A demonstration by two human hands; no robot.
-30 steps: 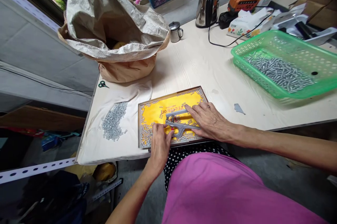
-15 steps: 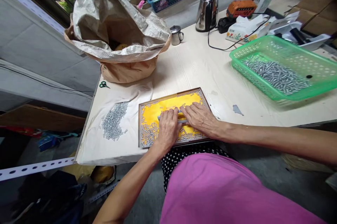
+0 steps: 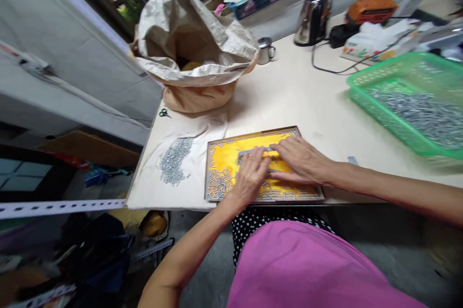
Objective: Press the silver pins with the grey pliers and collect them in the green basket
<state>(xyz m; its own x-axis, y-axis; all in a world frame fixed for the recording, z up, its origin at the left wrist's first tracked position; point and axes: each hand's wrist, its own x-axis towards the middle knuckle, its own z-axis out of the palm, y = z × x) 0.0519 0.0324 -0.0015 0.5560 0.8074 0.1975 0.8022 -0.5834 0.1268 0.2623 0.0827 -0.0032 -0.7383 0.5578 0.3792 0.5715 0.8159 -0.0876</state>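
A shallow tray (image 3: 206, 173) with a yellow bottom lies at the table's front edge. Small metal pins (image 3: 220, 182), perhaps screws, are heaped in its near left part and line its edges. Over the tray's middle, my left hand (image 3: 249, 173) has its fingers closed over a long grey strip (image 3: 245, 154). My right hand (image 3: 304, 159) grips the strip's other side, thumb on the near side and fingers on the far side. Much of the strip is hidden under both hands, so its full shape does not show.
Left of the tray, a pile of metal pins (image 3: 176, 161) rests on pale cloth. Behind it stand a large open sack (image 3: 198, 96) and scissors (image 3: 164, 113). A green basket (image 3: 394, 127) with more metal pieces is at right. A metal cup (image 3: 265, 52) and kettle (image 3: 314, 14) stand farther back.
The camera view has shifted, so the table and its things appear farther right. My right thumb now sits farther from its fingers. Both hands stay at the grey strip over the tray.
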